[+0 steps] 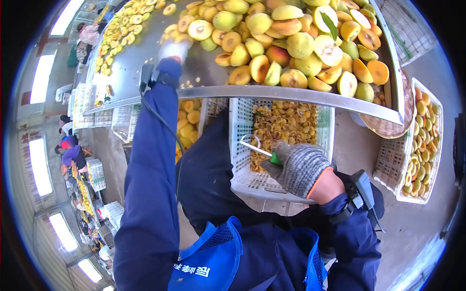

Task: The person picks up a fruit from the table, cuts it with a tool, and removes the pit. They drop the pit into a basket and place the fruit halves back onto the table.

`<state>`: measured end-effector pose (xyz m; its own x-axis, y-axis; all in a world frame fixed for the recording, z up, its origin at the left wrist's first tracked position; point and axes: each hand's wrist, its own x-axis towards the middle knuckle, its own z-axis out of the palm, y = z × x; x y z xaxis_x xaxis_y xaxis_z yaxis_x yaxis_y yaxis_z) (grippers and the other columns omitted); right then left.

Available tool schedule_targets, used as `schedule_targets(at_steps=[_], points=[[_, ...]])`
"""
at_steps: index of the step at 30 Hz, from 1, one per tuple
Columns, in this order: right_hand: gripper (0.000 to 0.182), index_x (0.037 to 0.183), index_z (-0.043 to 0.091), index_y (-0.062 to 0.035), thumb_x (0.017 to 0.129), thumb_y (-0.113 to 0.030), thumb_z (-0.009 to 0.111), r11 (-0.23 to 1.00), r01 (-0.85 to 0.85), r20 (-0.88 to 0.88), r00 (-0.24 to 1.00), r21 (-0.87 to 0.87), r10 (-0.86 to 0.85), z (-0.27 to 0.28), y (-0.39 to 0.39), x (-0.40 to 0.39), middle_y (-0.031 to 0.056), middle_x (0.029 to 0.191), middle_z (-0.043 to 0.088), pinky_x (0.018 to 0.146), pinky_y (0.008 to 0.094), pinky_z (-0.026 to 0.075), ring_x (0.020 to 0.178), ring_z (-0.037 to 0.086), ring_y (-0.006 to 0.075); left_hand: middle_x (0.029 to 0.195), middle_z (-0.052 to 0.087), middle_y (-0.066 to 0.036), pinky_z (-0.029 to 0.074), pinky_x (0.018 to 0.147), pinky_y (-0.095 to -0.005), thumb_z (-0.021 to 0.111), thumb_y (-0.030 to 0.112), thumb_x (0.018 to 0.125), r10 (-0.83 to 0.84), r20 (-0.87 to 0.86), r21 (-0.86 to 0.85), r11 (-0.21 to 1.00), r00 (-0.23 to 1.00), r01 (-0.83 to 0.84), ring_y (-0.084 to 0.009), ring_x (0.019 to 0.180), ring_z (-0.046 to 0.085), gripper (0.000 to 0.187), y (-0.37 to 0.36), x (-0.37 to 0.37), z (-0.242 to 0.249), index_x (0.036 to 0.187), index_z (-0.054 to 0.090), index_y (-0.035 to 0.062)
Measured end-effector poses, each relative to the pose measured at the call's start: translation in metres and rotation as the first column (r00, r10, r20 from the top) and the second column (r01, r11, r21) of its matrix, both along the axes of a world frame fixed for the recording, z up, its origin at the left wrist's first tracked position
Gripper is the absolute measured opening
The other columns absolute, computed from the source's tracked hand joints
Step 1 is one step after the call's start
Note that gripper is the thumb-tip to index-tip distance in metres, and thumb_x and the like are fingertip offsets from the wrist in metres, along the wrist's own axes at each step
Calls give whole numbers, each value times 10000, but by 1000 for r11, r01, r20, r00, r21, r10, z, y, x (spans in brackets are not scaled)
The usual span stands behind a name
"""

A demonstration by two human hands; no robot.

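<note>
My left hand (174, 51), in a white glove, is over the metal table (204, 94), beside the halved yellow peaches (259, 68). Motion smears its fingers, so what they hold, if anything, cannot be made out. My right hand (301, 167), in a grey knitted glove, is closed around the green handle of a pitting knife (257, 148) with a curved metal loop at its end. This tool points left, above a white plastic crate (240, 162) between my knees. Small orange-brown peach scraps (284, 121) fill much of that crate.
Cut peaches (128, 29) also lie at the table's far left. A crate of peach halves (420, 150) stands on the floor at right, near a wicker basket (395, 114). More peaches (189, 119) sit under the table. Other people (73, 155) are at the left.
</note>
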<state>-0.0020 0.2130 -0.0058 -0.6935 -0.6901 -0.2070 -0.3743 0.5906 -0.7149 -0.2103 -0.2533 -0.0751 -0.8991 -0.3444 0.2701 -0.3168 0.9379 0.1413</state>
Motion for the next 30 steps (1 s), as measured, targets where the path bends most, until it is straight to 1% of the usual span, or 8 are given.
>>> schedule_targets(at_steps=[4, 5, 10, 13, 19, 21, 25, 30], points=[[381, 886, 649, -34, 902, -415, 643, 998, 19, 56, 998, -55, -15, 0, 2, 1, 203, 641, 625, 591, 512, 491, 607, 630, 411, 1024, 702, -145, 515, 823, -371, 623, 437, 860, -12, 331, 312, 945, 943, -98, -281, 904, 669, 446, 37, 22, 16, 1074, 707, 55], [381, 886, 649, -34, 902, -415, 643, 998, 25, 52, 998, -58, -22, 3, 2, 0, 203, 641, 625, 591, 512, 491, 607, 630, 411, 881, 654, -63, 435, 507, -301, 698, 214, 787, 60, 175, 677, 717, 983, -164, -112, 747, 608, 317, 55, 37, 24, 1074, 652, 87], [311, 932, 637, -12, 910, -320, 675, 925, 265, 221, 953, -272, -208, 0, -11, 0, 180, 659, 630, 592, 450, 500, 624, 645, 364, 1034, 658, -162, 512, 592, -306, 611, 139, 768, -64, -108, 971, -219, 992, 91, -175, 796, 642, 402, 159, 136, 97, 1145, 563, 8], [315, 936, 633, 15, 923, -297, 669, 684, 536, 482, 824, -495, -297, -4, -25, -1, 178, 694, 643, 602, 417, 503, 657, 659, 333, 1191, 635, -216, 543, 643, -304, 689, 199, 763, -502, -147, 989, -91, 852, 117, -221, 850, 663, 455, 208, 167, 123, 1160, 552, 22], [310, 967, 660, 8, 950, -301, 632, 616, 668, 598, 712, -417, -368, 3, -21, -8, 172, 724, 660, 621, 376, 505, 684, 666, 275, 1288, 580, -151, 556, 738, -284, 713, 409, 842, -515, -267, 959, -225, 815, 173, -245, 1024, 637, 734, 267, 203, 111, 1414, 447, 33], [312, 974, 656, 11, 954, -298, 622, 731, 363, 119, 924, -578, -364, -7, -20, -11, 172, 740, 669, 613, 360, 501, 687, 668, 254, 1263, 597, -146, 550, 730, -277, 649, 419, 885, -525, -204, 977, -158, 826, 141, -244, 993, 648, 672, 265, 207, 112, 1398, 461, 27], [346, 975, 631, 1, 952, -345, 624, 580, 718, 756, 605, -384, -248, 4, -20, 2, 194, 706, 655, 567, 424, 492, 648, 656, 351, 1172, 654, -112, 511, 583, -251, 440, 458, 984, -378, -148, 972, -224, 914, 65, -183, 797, 652, 551, 267, 205, 100, 1318, 526, 28], [295, 868, 602, -12, 898, -283, 713, 885, 302, -176, 908, -355, -380, -15, -21, 5, 154, 561, 542, 498, 433, 457, 510, 592, 338, 1068, 696, -69, 548, 687, -250, 505, 359, 984, -124, -6, 876, -479, 992, -54, -178, 846, 682, 386, 260, 203, 99, 1163, 619, 37]])
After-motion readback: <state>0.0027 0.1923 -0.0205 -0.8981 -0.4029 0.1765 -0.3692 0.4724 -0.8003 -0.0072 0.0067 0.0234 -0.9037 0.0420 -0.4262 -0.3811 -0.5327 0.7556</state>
